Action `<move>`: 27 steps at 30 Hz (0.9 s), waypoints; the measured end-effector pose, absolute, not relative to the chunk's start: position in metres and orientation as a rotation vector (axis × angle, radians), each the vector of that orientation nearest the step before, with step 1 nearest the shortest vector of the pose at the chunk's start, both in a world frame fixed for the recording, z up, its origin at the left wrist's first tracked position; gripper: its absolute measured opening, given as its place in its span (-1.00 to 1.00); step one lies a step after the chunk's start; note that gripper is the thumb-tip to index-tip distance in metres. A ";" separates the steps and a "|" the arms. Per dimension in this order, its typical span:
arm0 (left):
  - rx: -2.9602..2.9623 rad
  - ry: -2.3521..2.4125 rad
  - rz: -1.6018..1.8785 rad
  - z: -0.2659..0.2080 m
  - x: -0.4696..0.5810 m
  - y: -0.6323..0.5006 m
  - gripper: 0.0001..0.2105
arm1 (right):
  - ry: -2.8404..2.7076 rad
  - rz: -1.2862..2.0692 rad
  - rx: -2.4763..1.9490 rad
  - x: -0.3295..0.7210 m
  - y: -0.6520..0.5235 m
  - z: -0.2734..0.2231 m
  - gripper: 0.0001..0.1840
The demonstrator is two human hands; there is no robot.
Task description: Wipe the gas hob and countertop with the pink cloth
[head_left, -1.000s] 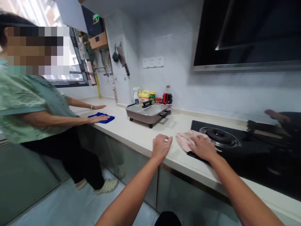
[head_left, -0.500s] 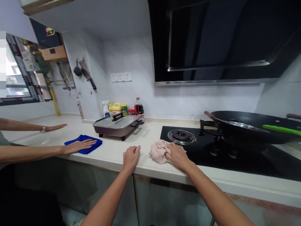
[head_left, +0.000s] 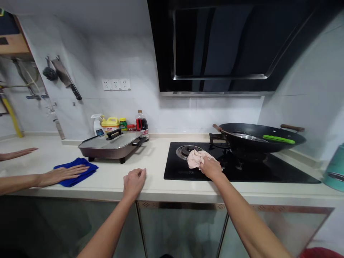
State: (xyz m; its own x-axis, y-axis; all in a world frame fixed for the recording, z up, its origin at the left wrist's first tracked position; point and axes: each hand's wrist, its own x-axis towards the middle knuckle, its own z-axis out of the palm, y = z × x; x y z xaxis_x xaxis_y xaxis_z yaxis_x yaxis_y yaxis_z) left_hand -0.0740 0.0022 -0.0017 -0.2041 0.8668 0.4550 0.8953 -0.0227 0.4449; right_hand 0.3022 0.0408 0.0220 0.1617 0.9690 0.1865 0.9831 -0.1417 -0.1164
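A pale pink cloth [head_left: 197, 158] is bunched in my right hand [head_left: 211, 167], whose fingers close on its right side. Both are over the front left of the black gas stove [head_left: 185, 173], just in front of the left burner [head_left: 185, 151]. My left hand [head_left: 134, 182] rests on the white countertop [head_left: 156, 157] near its front edge, fingers curled closed with nothing seen in them. It lies between the stove and an electric pan [head_left: 104, 152] with a glass lid.
At the left a co-worker's hand [head_left: 63, 175] presses a blue cloth [head_left: 77, 181]; their other hand [head_left: 23, 153] lies flat behind. A wok [head_left: 249, 147] with a green-handled utensil [head_left: 279, 139] sits on the right burner. Bottles [head_left: 141, 125] stand behind the pan; a range hood [head_left: 215, 46] hangs above.
My right hand has carried the pink cloth from the countertop by the stove's left edge onto the stove. The view has turned right. My left hand stays closed on the counter.
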 end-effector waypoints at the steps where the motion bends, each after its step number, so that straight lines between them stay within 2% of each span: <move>1: -1.958 -2.168 -1.030 -0.001 -0.074 0.002 -0.59 | -1.922 -0.105 -2.206 0.302 0.033 0.021 -0.45; 12: -2.004 -2.123 -0.907 0.000 -0.075 0.002 -0.58 | -1.880 -0.244 -2.182 0.368 -0.051 -0.001 -0.60; 16: -2.004 -2.103 -0.897 -0.001 -0.075 0.003 -0.57 | -1.742 -0.389 -2.317 0.409 -0.055 -0.004 -0.57; 20: -1.995 -2.065 -0.904 -0.002 -0.076 0.003 -0.58 | -1.511 -0.245 -2.461 0.459 -0.047 -0.008 -0.48; 27: -2.024 -2.072 -0.843 0.001 -0.072 0.001 -0.57 | -1.233 -0.242 -2.681 0.535 -0.030 -0.001 -0.44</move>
